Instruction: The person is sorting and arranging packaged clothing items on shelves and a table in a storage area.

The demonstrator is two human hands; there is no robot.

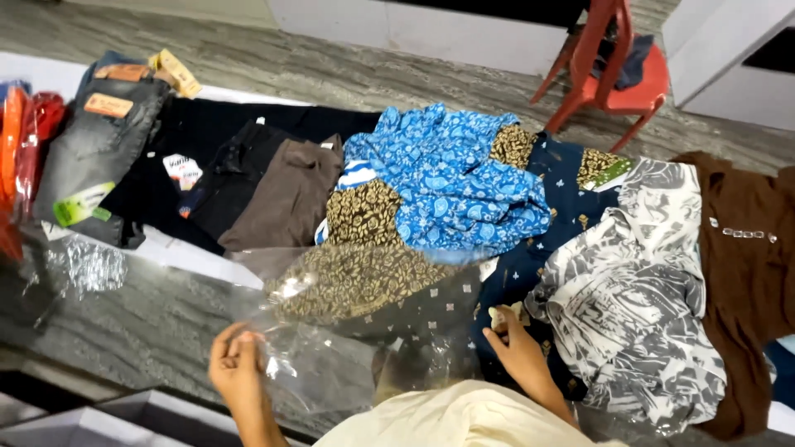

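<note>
Grey, streaked stone runs under everything, a counter (pixel 157 319) spread with clothes, and behind it a red plastic chair (pixel 609 70) stands by a white wall.

Near the front edge the person's left hand (pixel 236 364) has its fingers pressed together, pinching the edge of a clear plastic bag (pixel 331 331). The bag lies crumpled and half lifted over a dark garment with a gold leaf print (pixel 364 277), which shows through the film. The right hand (pixel 517 348) rests with fingers curled down on a navy garment dotted with small pale motifs (pixel 513 273); it touches the cloth and a small pale tag, but I cannot tell whether it actually grips either.

Just beyond the hands a bright blue paisley piece (pixel 455 178) is heaped on top of the pile. To the right lies a grey and white patterned fabric (pixel 629 290), and past it a brown garment (pixel 745 240). On the left sit folded trousers: a brown pair (pixel 286 199), black ones (pixel 207 141), and faded grey jeans (pixel 99 141) with tags. More clear wrapping (pixel 83 265) lies at the far left.
</note>
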